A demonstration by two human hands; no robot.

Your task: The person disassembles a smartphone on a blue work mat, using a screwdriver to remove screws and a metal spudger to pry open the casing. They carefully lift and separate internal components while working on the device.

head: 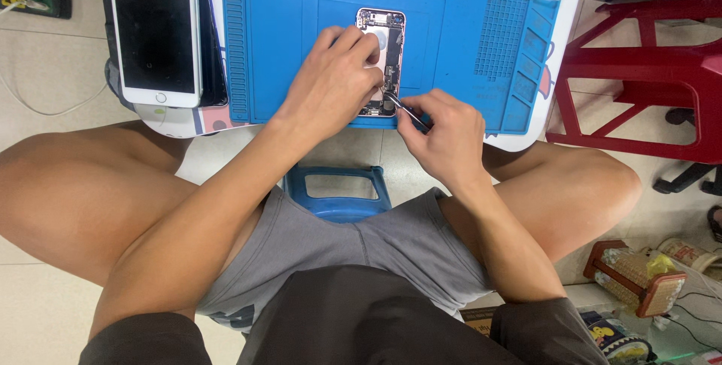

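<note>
Left hand reached forward, palm down, fingers curled and pressed flat. Right hand closer in, fingers pinched tight in a fine grip. Forearms angled inward, wrists near.
</note>
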